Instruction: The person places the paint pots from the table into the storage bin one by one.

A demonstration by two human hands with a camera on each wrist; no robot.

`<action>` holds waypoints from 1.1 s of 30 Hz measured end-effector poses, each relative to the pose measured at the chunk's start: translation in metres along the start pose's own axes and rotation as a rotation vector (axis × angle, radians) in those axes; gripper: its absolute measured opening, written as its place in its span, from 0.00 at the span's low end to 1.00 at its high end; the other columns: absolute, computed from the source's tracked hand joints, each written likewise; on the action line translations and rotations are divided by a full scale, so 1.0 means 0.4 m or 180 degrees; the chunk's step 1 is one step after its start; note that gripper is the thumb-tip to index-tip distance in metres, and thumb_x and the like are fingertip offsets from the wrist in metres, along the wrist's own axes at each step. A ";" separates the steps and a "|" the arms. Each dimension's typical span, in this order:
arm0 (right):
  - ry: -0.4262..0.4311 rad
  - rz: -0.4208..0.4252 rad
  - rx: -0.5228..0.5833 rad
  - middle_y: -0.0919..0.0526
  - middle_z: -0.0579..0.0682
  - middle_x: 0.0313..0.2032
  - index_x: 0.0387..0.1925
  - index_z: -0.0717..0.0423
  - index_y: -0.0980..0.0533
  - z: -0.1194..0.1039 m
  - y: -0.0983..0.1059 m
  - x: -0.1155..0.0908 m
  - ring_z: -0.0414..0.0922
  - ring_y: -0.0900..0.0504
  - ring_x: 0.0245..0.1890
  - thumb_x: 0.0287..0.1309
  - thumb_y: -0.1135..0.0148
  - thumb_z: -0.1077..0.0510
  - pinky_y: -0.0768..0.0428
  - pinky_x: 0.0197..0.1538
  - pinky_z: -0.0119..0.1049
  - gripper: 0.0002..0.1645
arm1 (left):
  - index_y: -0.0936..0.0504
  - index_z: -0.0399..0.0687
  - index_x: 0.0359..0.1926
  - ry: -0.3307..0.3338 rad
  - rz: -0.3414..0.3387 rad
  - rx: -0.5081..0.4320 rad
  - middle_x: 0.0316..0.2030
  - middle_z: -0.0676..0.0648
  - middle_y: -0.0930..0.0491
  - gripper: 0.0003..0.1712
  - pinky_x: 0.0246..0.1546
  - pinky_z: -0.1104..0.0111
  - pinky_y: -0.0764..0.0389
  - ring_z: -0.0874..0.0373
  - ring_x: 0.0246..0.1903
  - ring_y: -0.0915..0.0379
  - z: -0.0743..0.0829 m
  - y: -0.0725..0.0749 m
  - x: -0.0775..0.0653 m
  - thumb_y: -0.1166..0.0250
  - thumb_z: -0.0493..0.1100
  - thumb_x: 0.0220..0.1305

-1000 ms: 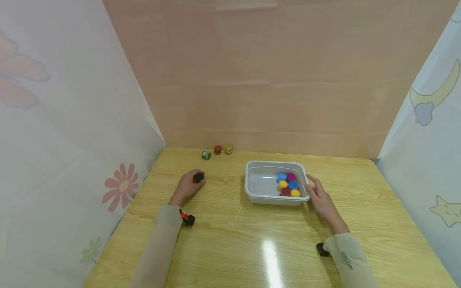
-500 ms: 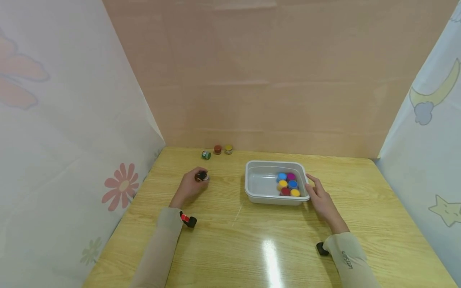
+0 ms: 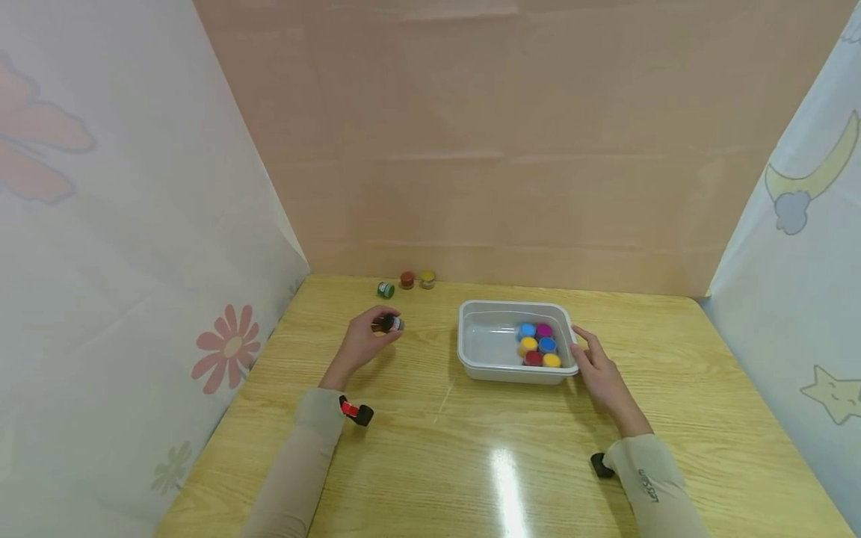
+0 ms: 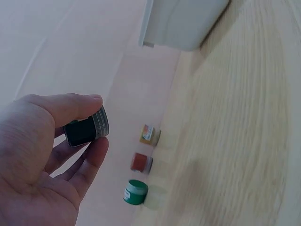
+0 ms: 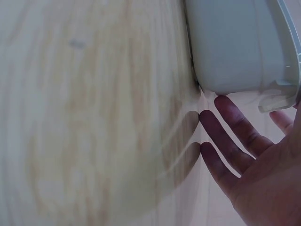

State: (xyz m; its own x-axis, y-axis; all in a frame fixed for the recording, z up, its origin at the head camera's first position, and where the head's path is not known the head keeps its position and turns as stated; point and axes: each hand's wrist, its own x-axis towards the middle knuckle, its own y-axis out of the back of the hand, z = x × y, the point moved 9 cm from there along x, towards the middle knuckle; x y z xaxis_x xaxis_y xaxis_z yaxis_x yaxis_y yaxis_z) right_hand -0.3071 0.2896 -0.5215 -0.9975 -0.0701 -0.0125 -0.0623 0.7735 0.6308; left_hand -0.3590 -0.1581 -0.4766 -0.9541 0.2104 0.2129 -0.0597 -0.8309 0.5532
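My left hand [image 3: 359,345] holds a small black jar [image 4: 87,129] raised over the table, tilted, pinched between thumb and fingertips. In the left wrist view, its ribbed rim [image 4: 101,122] points away from the palm. On the right, a pale rectangular plastic tub [image 3: 494,371] stands on the table. My right hand [image 3: 604,382] rests at the tub's right end, thumb at the rim. In the right wrist view its fingers [image 5: 242,127] are spread and fairly straight, one tip touching the tub's wall. Several coloured jars [image 3: 547,345] stand in the tub's right part.
Along the back edge are a green jar [image 3: 386,290] lying on its side, a red jar [image 3: 406,280] and a yellow jar [image 3: 427,280]. A brown panel [image 3: 511,187] closes the back of the wooden table [image 3: 417,463]. Printed sheets [image 3: 134,299] hang at both sides.
My left hand has lifted the black jar and carried it a little right and towards the back, tipping it. My right hand and the tub have stayed put.
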 end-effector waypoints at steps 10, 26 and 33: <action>0.0050 0.0029 0.0010 0.25 0.77 0.63 0.83 0.48 0.53 -0.001 0.003 -0.002 0.74 0.28 0.65 0.82 0.65 0.38 0.34 0.65 0.75 0.38 | 0.18 0.46 0.59 -0.0134 0.0027 -0.0039 0.55 0.44 0.21 0.21 0.55 0.52 0.16 0.46 0.55 0.22 0.042 -0.011 0.000 0.27 0.40 0.67; 0.0003 -0.0017 0.0033 0.27 0.77 0.65 0.83 0.47 0.55 -0.008 0.003 -0.003 0.74 0.30 0.67 0.82 0.65 0.38 0.35 0.67 0.75 0.38 | 0.16 0.45 0.57 -0.0369 0.0078 -0.0367 0.53 0.43 0.20 0.19 0.56 0.54 0.15 0.51 0.52 0.21 0.143 -0.047 0.017 0.28 0.42 0.67; 0.0002 -0.0018 0.0017 0.29 0.78 0.66 0.83 0.47 0.56 -0.007 0.005 0.000 0.75 0.31 0.68 0.82 0.66 0.37 0.36 0.67 0.75 0.39 | 0.16 0.44 0.57 -0.0621 0.0053 -0.0285 0.50 0.45 0.17 0.20 0.55 0.53 0.16 0.53 0.48 0.21 0.197 -0.083 0.037 0.28 0.45 0.67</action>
State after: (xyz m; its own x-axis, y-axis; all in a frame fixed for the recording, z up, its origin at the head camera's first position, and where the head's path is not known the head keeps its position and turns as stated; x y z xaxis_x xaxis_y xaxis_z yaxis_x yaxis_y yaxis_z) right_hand -0.3070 0.2893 -0.5180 -0.9971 -0.0748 -0.0157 -0.0681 0.7764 0.6265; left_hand -0.3479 -0.0867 -0.4284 -0.8809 0.2848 0.3781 -0.0786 -0.8757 0.4765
